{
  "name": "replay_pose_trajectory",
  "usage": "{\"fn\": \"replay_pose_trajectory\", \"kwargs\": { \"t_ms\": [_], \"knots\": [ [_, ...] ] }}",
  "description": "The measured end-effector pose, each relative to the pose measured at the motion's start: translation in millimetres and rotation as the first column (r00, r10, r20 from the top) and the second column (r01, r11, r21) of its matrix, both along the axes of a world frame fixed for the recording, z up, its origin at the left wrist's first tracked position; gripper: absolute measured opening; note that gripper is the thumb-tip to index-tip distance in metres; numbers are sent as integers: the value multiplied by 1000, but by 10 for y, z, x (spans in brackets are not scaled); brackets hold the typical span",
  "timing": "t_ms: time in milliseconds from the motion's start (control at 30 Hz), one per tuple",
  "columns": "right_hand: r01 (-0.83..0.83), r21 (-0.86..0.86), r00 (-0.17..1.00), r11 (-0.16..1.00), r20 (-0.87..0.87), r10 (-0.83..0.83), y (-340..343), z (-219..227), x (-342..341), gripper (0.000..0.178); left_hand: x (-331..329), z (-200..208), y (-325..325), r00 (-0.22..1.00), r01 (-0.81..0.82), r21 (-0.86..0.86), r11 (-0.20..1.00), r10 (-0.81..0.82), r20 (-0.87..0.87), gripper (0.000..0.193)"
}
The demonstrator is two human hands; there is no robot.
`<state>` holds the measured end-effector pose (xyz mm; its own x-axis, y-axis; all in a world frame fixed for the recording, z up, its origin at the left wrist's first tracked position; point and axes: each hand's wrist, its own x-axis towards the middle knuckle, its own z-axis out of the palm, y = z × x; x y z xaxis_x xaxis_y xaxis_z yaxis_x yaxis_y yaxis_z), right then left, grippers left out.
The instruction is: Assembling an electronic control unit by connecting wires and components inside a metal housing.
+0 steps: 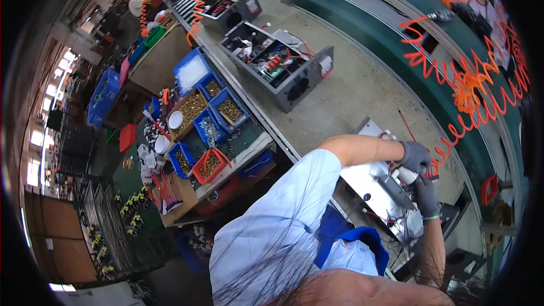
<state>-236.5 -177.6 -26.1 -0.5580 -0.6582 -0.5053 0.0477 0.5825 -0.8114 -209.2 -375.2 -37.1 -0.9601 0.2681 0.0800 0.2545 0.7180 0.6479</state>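
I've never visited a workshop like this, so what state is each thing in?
Left hand: gloved, fingers bent; grip unclear
Right hand: gloved, near the left; grip unclear
Metal panel: on the bench, fitted with parts and wires
Nearer metal box: open, insides showing
Farther metal box: open, insides showing
Red bin: open, holding brass-coloured pieces
Orange hose: coiled, tangled

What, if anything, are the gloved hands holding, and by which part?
That cannot be told: the left hand and right hand are close together beside a white component, but any grip is hidden.
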Motion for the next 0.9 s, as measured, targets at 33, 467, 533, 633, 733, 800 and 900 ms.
{"fn": "replay_pose_trajectory", "kwargs": {
  "t_ms": [33,467,533,633,733,800,900],
  "knots": [
    [-220,-60,945,974,-260,198,59,-272,-166,31,-39,-120,-33,999,1,-32,999,-3,-46,29],
    [-402,215,723,890,-523,452,116,395,-247,28,-73,37,-36,990,10,115,993,-26,140,25],
    [-90,49,977,995,-189,98,222,1005,-273,26,-66,-7,-59,981,-27,230,973,-19,195,22],
    [55,-138,964,989,-250,-88,645,1299,-652,28,-97,21,-68,958,-75,272,959,-7,286,21],
    [170,-111,936,979,-293,-195,1104,1044,-1159,38,-110,60,-31,947,-149,297,943,49,318,20],
    [225,-82,933,971,-270,-239,1403,677,-1463,39,-109,222,29,933,-207,201,958,131,336,19],
    [287,6,904,958,-332,-269,1710,-75,-1635,34,-93,313,18,909,-343,301,890,233,345,19]
  ]
}}
